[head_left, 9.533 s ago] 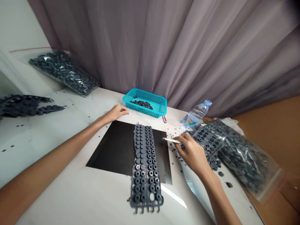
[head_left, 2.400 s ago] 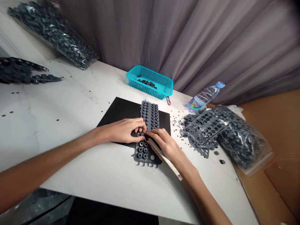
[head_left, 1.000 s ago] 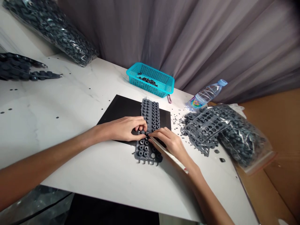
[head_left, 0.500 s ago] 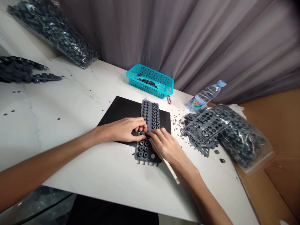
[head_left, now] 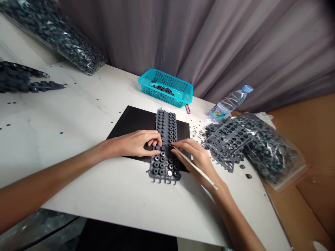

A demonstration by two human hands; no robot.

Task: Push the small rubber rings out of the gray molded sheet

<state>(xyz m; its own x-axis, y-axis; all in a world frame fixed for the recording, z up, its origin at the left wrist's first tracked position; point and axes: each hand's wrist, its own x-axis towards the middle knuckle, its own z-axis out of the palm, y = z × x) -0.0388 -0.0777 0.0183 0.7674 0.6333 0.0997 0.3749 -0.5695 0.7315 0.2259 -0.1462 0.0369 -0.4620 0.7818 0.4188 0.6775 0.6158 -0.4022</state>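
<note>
A long dark-grey rubber sheet (head_left: 166,129) with rows of round, ring-like parts lies over a black mat (head_left: 131,120) and past its near edge. My left hand (head_left: 141,143) rests at the sheet's left edge, fingers curled and thumb apart, a gap showing between them. No object is visible in that gap. In my right hand (head_left: 195,153) is a thin whitish stick (head_left: 196,169), pinched near its far end. Its tip is close to the sheet's right-hand rows; whether it touches them I cannot tell. A round hole (head_left: 170,173) shows near the sheet's bottom.
A turquoise basket (head_left: 165,99) with small dark parts stands at the back. To the right are a water bottle (head_left: 227,104), a stack of perforated sheets (head_left: 225,143) and a filled plastic bag (head_left: 272,153). Another full bag (head_left: 65,42) leans at the back left. Small dark discs are scattered about.
My right hand has moved right, away from my left thumb, taking the stick along. A gap has opened between the left fingertips and thumb. The whole view has shifted slightly.
</note>
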